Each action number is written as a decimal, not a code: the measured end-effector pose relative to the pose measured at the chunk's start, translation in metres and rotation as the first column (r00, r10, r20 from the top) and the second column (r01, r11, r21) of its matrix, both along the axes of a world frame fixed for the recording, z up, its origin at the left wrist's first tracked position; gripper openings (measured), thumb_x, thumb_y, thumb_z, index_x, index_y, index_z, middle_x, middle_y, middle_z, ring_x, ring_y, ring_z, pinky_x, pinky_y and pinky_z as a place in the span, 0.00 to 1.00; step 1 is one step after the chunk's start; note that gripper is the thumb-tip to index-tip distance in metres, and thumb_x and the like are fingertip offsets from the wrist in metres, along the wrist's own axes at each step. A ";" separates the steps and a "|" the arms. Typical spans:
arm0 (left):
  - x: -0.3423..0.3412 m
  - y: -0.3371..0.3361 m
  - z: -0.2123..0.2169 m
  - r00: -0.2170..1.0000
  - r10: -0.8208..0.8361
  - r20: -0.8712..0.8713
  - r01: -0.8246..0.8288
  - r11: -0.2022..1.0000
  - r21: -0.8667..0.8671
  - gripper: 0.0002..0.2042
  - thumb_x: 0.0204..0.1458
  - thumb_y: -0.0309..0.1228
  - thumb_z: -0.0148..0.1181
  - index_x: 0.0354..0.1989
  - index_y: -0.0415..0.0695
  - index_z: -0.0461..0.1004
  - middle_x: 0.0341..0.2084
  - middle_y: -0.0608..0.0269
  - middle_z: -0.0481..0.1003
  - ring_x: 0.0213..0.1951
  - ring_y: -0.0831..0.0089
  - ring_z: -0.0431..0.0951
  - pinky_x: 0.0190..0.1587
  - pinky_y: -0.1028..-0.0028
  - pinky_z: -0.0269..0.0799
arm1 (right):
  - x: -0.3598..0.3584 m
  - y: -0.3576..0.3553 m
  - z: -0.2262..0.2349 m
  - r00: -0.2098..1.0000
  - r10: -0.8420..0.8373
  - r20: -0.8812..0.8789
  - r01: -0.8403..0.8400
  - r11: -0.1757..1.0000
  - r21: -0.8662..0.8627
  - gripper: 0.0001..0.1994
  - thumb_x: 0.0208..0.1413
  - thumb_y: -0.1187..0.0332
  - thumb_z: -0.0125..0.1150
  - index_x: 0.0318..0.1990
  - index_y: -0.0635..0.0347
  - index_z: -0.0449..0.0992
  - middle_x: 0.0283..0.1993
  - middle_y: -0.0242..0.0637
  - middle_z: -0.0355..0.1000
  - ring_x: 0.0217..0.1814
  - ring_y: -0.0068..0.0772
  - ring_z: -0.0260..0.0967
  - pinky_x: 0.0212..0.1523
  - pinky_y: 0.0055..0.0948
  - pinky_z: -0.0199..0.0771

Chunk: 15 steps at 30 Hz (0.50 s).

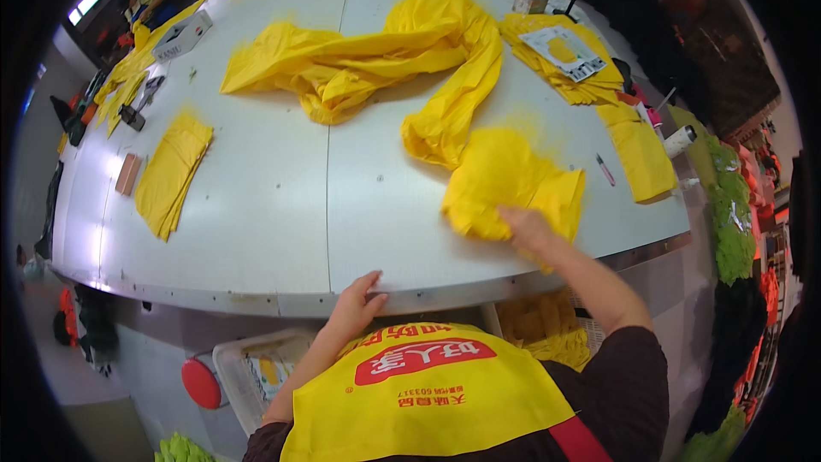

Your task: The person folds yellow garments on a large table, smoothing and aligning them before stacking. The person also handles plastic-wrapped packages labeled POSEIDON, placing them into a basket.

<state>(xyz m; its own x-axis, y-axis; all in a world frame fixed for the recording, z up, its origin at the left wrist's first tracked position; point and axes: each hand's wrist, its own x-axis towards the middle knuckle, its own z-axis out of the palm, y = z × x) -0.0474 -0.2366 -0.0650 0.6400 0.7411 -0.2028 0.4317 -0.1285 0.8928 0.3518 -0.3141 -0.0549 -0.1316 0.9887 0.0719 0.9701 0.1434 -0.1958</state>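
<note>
**One Hand on the Yellow Cloth, One Hand by the Edge**

The big table [256, 265] is like a clock, with 12 at the far side and 6 by the person's tummy. The bunched yellow cloth [496, 175] lies at about 4 o'clock, near the front edge. The right hand [528, 229] is on its near side, and its fingers touch the cloth. They look blurry, so I can't tell how far open they are or if they pinch it.

The left hand [359, 301] rests by the table edge at 6 o'clock. Its thumb and pointing finger are a little apart, and I see nothing in them.

A long, twisty yellow cloth [359, 60] lies around 12 o'clock. One end bends down right up to the bunched one. I can't tell if they are joined.

At 9 o'clock is a flat yellow pile [174, 175], with a small brown block [127, 174] just beside it, farther out. A white box [182, 35] sits at 10. At 2, a paper sheet [590, 60] lies on a yellow stack [590, 92]. At 3 are a folded yellow piece [637, 154] and a thin pink tool [605, 169].
</note>
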 end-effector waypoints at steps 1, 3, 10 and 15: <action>0.011 0.000 0.021 0.998 -0.002 -0.063 0.029 0.902 0.431 0.26 0.47 0.33 0.58 0.57 0.47 0.61 0.54 0.52 0.65 0.53 0.59 0.65 0.55 0.59 0.60 | -0.023 -0.012 0.000 0.984 -0.102 -0.145 0.081 0.986 -0.143 0.21 0.38 0.75 0.61 0.45 0.59 0.67 0.38 0.45 0.71 0.40 0.50 0.70 0.39 0.38 0.72; 0.020 0.007 0.017 0.990 -0.093 -0.109 0.142 0.551 0.822 0.27 0.47 0.37 0.58 0.57 0.48 0.60 0.55 0.51 0.62 0.56 0.59 0.62 0.58 0.50 0.51 | -0.088 -0.017 0.018 0.984 -0.002 -0.178 -0.030 0.984 -0.174 0.23 0.38 0.76 0.62 0.46 0.59 0.66 0.37 0.48 0.71 0.40 0.51 0.70 0.38 0.40 0.72; 0.008 0.037 0.011 0.905 -0.236 -0.354 0.403 0.204 0.892 0.25 0.47 0.51 0.52 0.50 0.50 0.65 0.44 0.55 0.71 0.46 0.62 0.70 0.50 0.57 0.59 | -0.214 0.030 0.023 0.947 -0.056 -0.317 -0.090 0.899 -0.428 0.24 0.41 0.57 0.62 0.44 0.62 0.68 0.36 0.50 0.72 0.36 0.52 0.70 0.36 0.43 0.71; -0.014 0.055 -0.006 0.870 -0.339 -0.357 0.424 0.147 0.894 0.25 0.47 0.47 0.52 0.52 0.49 0.64 0.43 0.51 0.71 0.43 0.61 0.71 0.42 0.66 0.64 | -0.171 0.094 0.050 0.972 -0.059 -0.229 -0.020 0.944 -0.329 0.29 0.36 0.52 0.66 0.45 0.62 0.71 0.38 0.50 0.72 0.39 0.46 0.70 0.39 0.39 0.70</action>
<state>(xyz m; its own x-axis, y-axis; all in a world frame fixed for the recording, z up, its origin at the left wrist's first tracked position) -0.0619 -0.1818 -0.0713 0.9219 0.0804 0.3789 0.0974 -0.9949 -0.0259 0.1806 -0.2197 -0.0052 -0.1305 0.9645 -0.2295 0.8936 0.0141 -0.4486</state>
